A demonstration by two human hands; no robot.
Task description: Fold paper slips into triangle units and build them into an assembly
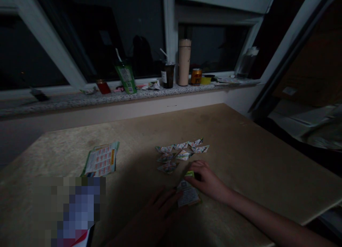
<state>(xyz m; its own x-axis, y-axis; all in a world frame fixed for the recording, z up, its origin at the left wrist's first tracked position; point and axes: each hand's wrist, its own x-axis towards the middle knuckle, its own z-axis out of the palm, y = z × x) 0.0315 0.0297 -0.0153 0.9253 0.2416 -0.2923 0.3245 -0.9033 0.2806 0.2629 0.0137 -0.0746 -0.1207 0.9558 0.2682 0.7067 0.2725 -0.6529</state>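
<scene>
A small printed sheet of paper (188, 192) lies on the wooden table (240, 140) near its front edge. My left hand (157, 213) rests flat beside the sheet's left edge, fingers stretched toward it. My right hand (207, 179) is curled over the sheet's top right corner, fingertips pressing on it. Just beyond the sheet lie several small folded paper pieces (181, 152) in a loose cluster. The light is dim.
A stack of printed leaflets (101, 160) lies at the left of the table. On the window sill (66, 99) stand a green pouch with a straw (126, 77), a dark cup (167, 74), a tall beige flask (184, 61) and a small can (196, 76).
</scene>
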